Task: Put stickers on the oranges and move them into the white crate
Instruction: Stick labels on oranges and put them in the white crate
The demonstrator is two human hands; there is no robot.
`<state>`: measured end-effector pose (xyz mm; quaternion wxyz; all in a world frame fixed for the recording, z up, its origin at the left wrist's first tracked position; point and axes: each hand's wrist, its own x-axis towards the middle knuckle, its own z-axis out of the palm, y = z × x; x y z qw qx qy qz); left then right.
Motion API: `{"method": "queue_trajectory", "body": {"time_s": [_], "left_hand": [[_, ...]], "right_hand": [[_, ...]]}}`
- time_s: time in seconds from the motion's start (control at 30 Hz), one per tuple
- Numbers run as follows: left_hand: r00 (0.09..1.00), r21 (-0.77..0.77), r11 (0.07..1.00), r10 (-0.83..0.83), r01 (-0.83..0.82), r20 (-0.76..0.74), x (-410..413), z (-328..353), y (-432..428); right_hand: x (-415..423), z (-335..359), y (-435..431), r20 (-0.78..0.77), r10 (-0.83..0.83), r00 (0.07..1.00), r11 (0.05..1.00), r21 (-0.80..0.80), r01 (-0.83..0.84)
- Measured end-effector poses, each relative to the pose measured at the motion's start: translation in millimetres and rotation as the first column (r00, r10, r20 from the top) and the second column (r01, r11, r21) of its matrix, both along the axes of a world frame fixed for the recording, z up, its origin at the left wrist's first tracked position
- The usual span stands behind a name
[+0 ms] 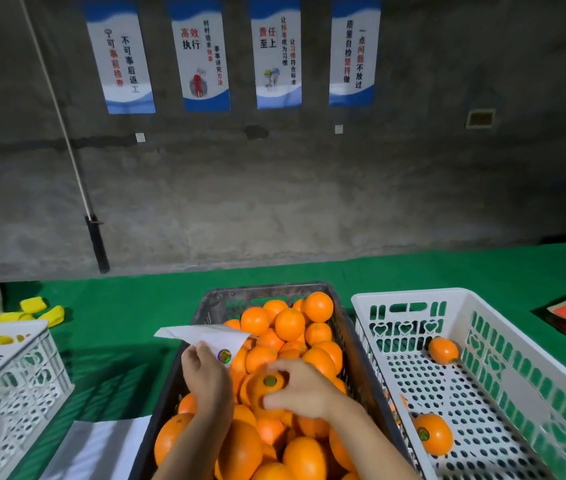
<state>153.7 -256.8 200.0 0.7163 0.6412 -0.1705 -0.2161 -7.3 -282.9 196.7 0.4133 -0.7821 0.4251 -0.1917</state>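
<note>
Gripping an orange (267, 386) and sticker sheet (212, 336), fingers work between white crate (409, 296) and posters (201, 53).

Four posters (267, 53) on wall, yellow pieces (42, 310) on green cloth (118, 341).

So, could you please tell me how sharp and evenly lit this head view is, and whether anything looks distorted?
Head view: light falls on the dark crate and oranges, while the wall stays dim; the right hand and lower white crate are slightly motion-blurred; wide-angle distortion tilts the posters and bows the table edge.
</note>
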Motion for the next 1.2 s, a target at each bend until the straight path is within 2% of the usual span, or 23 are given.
{"method": "queue_trajectory", "body": {"time_s": [0.07,0.13,0.17,0.23,0.3,0.4,0.47,0.53,0.6,0.67,0.7,0.77,0.8,0.83,0.87,0.9,0.93,0.97,1.0,1.1,1.2], "left_hand": [[1.0,0.003,1.0,-0.003,0.003,0.008,1.3,-1.0,-0.1],[1.0,0.004,1.0,-0.013,0.013,0.006,1.2,-1.8,-0.1],[1.0,0.0,1.0,-0.022,0.022,0.002,1.8,-2.7,-0.9],[0.998,-0.005,0.999,-0.054,0.054,-0.012,2.4,-5.1,-2.8],[0.996,0.004,0.996,-0.09,0.09,-0.008,2.0,-7.2,-4.8],[0.995,0.007,0.995,-0.101,0.101,0.009,-0.3,-8.2,-7.3],[0.995,0.003,0.995,-0.102,0.102,0.021,-1.6,-8.5,-8.0],[0.992,0.002,0.992,-0.125,0.125,0.035,-3.2,-8.6,-7.2],[0.985,-0.012,0.986,-0.165,0.166,0.048,-5.8,-7.5,-5.7],[0.978,-0.05,0.978,-0.201,0.204,0.048,-9.6,-4.5,-2.8],[0.977,-0.07,0.975,-0.209,0.212,0.05,-10.8,-3.9,-1.6],[0.974,-0.101,0.969,-0.222,0.226,0.047,-11.3,-4.1,0.8],[0.971,-0.108,0.966,-0.231,0.236,0.055,-11.3,-4.2,1.5],[0.969,-0.107,0.964,-0.238,0.244,0.069,-11.4,-4.1,2.1],[0.967,-0.103,0.963,-0.241,0.249,0.082,-11.9,-3.5,2.7],[0.965,-0.098,0.963,-0.244,0.253,0.095,-12.2,-2.9,2.9],[0.961,-0.09,0.961,-0.252,0.263,0.113,-13.0,-1.8,3.8],[0.954,-0.077,0.958,-0.262,0.275,0.145,-14.3,-0.2,5.3],[0.944,-0.063,0.955,-0.274,0.289,0.187,-14.6,0.1,6.4],[0.914,-0.027,0.946,-0.305,0.324,0.268,-14.9,0.5,7.1],[0.91,0.001,0.929,-0.362,0.37,0.202,-11.8,-3.2,1.1]], "right_hand": [[3.1,7.5,-0.4,0.312,-0.209,0.927,0.977,0.116,0.181],[3.5,14.5,-4.9,0.496,-0.465,0.733,0.875,0.386,0.293],[1.9,16.8,-8.1,0.526,-0.592,0.61,0.78,0.564,0.27],[-6.0,20.4,-12.3,0.563,-0.738,0.372,0.609,0.793,0.01],[-16.2,22.3,-15.6,0.57,-0.813,0.116,0.531,0.809,-0.252],[-32.7,16.2,-20.4,0.502,-0.846,-0.179,0.528,0.747,-0.403],[-38.7,9.3,-23.8,0.482,-0.824,-0.296,0.566,0.696,-0.442],[-39.6,3.6,-25.6,0.502,-0.798,-0.335,0.603,0.663,-0.444],[-38.0,1.4,-25.2,0.53,-0.789,-0.312,0.615,0.665,-0.424],[-35.0,1.3,-25.8,0.569,-0.795,-0.212,0.605,0.71,-0.361],[-32.0,2.9,-25.5,0.594,-0.795,-0.124,0.602,0.745,-0.288],[-22.5,5.6,-22.5,0.651,-0.749,0.126,0.653,0.757,-0.033],[-16.8,6.4,-18.6,0.678,-0.681,0.277,0.728,0.669,0.152],[-10.8,5.4,-12.7,0.686,-0.573,0.449,0.819,0.461,0.341],[-4.7,1.1,-7.0,0.632,-0.445,0.634,0.877,0.162,0.453],[1.3,-5.8,-2.4,0.493,-0.337,0.802,0.875,-0.151,0.461],[6.2,-12.6,1.7,0.327,-0.276,0.904,0.829,-0.396,0.396],[10.6,-16.4,4.9,0.212,-0.262,0.942,0.775,-0.535,0.336],[14.4,-17.8,7.2,0.171,-0.264,0.949,0.741,-0.594,0.313],[16.7,-16.7,7.3,0.214,-0.275,0.937,0.745,-0.569,0.348],[10.9,-17.1,3.3,0.223,-0.254,0.941,0.732,-0.591,0.338]]}}
